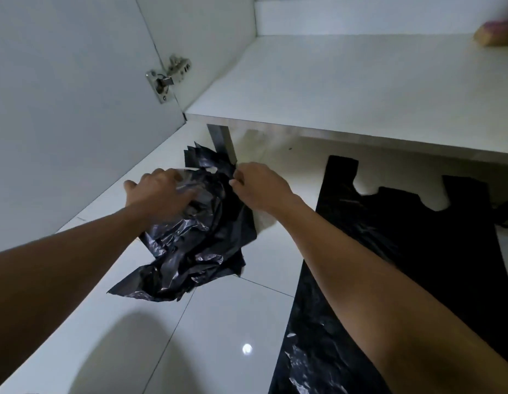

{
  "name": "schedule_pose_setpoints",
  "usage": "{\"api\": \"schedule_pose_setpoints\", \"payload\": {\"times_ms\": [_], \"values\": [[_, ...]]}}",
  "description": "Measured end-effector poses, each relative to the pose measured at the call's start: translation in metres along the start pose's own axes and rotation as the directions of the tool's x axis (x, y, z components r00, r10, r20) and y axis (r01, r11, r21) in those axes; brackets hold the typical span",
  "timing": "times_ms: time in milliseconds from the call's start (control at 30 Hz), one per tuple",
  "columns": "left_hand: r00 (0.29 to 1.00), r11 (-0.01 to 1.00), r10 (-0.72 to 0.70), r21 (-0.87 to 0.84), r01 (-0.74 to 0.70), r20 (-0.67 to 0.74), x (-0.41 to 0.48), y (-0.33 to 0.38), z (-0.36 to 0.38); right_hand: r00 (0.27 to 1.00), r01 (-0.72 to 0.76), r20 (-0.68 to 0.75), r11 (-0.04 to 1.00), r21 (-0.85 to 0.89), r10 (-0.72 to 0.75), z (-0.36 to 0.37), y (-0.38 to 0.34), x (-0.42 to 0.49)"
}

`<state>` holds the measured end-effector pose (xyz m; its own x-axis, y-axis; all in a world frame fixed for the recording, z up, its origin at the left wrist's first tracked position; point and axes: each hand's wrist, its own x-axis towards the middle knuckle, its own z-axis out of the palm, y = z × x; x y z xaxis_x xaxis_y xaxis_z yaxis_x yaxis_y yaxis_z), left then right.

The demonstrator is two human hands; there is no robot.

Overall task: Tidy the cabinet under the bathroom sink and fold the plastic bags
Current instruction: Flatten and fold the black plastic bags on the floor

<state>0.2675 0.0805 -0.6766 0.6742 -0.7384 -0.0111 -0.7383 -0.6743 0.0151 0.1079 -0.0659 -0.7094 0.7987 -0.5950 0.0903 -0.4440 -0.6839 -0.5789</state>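
Note:
A crumpled black plastic bag [190, 245] lies on the white floor tiles in front of the open cabinet. My left hand [159, 194] rests on top of its upper left part, fingers spread over the plastic. My right hand [261, 186] pinches the bag's upper edge near its handles. A second black plastic bag [417, 251] lies spread out flat on the floor to the right, handles pointing toward the cabinet, partly hidden under my right forearm.
The white cabinet floor [346, 86] stretches across the top, its front edge just beyond my hands. The open cabinet door [62, 109] with a metal hinge [167, 78] stands at the left. A pinkish-tan object [497, 35] sits at the cabinet's far right. A metal leg [223, 143] stands under the cabinet.

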Motion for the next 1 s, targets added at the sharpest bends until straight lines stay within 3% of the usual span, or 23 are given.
{"api": "schedule_pose_setpoints", "payload": {"times_ms": [100,200,300,467,567,633,700,800,867,1000], "values": [[0.996,0.998,-0.018,-0.065,0.023,0.085,0.001,-0.017,0.018,0.999,-0.016,0.046,1.000,-0.020,0.017,0.031,-0.012,0.013],[0.977,1.000,0.018,0.000,-0.019,0.214,0.008,-0.026,0.041,0.984,-0.071,0.163,0.997,-0.043,0.078,0.055,-0.018,0.020],[0.980,0.998,0.058,0.000,-0.059,0.189,0.009,-0.027,0.048,0.949,-0.152,0.282,0.988,0.005,0.144,0.073,-0.020,0.020],[0.999,0.989,-0.026,-0.147,0.031,0.034,0.010,-0.036,0.048,0.971,-0.230,0.154,0.889,0.396,0.183,0.085,-0.030,0.009],[0.968,0.942,-0.244,-0.224,0.249,0.049,0.009,-0.044,0.051,0.971,-0.227,0.093,0.728,0.647,0.220,0.072,-0.041,0.006],[0.910,0.832,-0.376,-0.369,0.414,0.174,0.006,-0.050,0.054,0.947,-0.238,-0.026,0.752,0.614,0.321,0.063,-0.040,0.005],[0.880,0.721,-0.372,-0.506,0.474,0.295,-0.003,-0.058,0.057,0.886,-0.382,-0.086,0.823,0.421,0.455,0.057,-0.031,-0.001],[0.880,0.681,-0.379,-0.558,0.474,0.285,-0.018,-0.063,0.061,0.806,-0.591,0.162,0.773,0.231,0.569,0.060,-0.021,-0.014],[0.888,0.658,-0.396,-0.602,0.452,0.235,-0.024,-0.063,0.061,0.811,-0.583,0.202,0.734,0.348,0.549,0.066,-0.023,-0.019],[0.871,0.596,-0.460,-0.667,0.447,0.172,-0.025,-0.067,0.053,0.858,-0.449,-0.029,0.776,0.443,0.512,0.056,-0.024,-0.013]]}}
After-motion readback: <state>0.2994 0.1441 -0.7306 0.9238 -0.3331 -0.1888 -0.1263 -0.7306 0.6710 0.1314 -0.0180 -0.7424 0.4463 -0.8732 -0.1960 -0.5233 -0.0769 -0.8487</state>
